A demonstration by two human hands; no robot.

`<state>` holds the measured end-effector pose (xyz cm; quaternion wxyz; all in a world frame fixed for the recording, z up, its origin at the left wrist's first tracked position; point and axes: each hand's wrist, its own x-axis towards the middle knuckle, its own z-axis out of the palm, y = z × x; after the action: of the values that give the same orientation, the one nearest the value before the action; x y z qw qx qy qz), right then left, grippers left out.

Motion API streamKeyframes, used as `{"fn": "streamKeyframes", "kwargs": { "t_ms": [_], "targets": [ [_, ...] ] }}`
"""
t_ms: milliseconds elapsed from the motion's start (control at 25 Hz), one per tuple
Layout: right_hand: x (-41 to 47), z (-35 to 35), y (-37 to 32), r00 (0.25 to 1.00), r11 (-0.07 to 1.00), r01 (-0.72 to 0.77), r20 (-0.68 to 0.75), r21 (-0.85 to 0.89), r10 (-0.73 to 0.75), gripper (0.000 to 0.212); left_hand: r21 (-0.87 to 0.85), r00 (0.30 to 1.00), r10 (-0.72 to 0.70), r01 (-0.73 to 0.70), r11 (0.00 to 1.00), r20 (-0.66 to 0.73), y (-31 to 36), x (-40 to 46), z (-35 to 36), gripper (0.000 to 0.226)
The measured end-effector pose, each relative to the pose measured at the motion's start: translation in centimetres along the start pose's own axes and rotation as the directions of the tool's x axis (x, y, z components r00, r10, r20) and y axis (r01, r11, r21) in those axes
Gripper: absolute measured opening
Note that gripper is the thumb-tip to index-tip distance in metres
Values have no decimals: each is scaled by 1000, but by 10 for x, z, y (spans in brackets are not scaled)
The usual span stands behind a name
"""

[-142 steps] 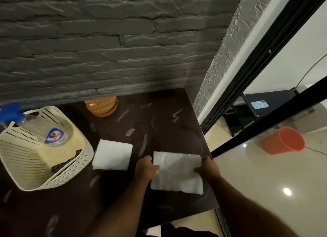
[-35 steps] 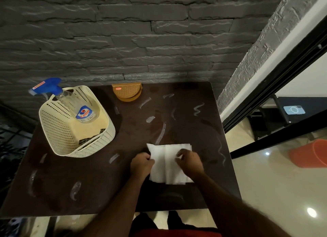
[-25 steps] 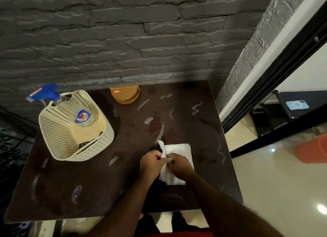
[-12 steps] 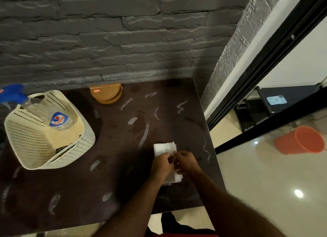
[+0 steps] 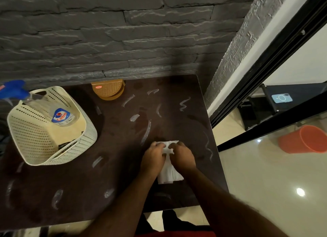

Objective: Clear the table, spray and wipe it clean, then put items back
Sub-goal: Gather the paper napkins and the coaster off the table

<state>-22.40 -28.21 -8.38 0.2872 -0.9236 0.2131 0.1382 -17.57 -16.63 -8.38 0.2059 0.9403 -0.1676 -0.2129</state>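
Note:
A folded white paper towel (image 5: pixel 168 174) lies on the dark brown table (image 5: pixel 123 166), near its right front part. My left hand (image 5: pixel 154 157) and my right hand (image 5: pixel 183 157) both pinch the towel's far end, side by side and touching. A cream perforated basket (image 5: pixel 23 130) stands at the table's left. Inside it leans a clear spray bottle (image 5: pixel 60 114) with a blue trigger head. White smears streak the tabletop.
A stack of brown woven coasters (image 5: pixel 108 90) sits at the table's back edge against the grey stone wall. To the right are a black door frame (image 5: pixel 265 63), a glossy floor and an orange bucket (image 5: pixel 304 139).
The wide towel has been folded into a narrow strip. My two hands have come together at its far end. A second towel seen on the table 5.7 s ago is gone from view.

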Motion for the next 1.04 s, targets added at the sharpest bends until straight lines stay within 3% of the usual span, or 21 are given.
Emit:
{"fn": "streamKeyframes", "kwargs": {
  "t_ms": [120,200,360,440,600,720,1040],
  "targets": [
    [1,7,-1,969,959,109,245,-260,-43,67,393,981,142,-184,901,132,-16,1,10,45],
    [3,10,2,945,934,135,328,-330,-21,87,468,973,147,-215,858,177,-24,2,12,52],
    [7,10,5,953,911,167,298,-377,-51,96,518,960,250,-279,809,126,-29,0,11,64],
    [3,11,7,957,875,200,278,-440,-79,106,513,947,271,-321,796,172,-32,-4,11,72],
    [-1,18,18,929,806,298,350,-511,-121,124,511,925,188,-343,788,330,-36,-6,11,98],
    [-1,21,24,921,803,309,372,-509,-119,131,517,921,134,-320,794,365,-35,-6,11,114],
    [2,18,27,918,818,324,368,-476,-149,124,556,920,134,-333,762,367,-35,-8,9,124]
  ]
}}
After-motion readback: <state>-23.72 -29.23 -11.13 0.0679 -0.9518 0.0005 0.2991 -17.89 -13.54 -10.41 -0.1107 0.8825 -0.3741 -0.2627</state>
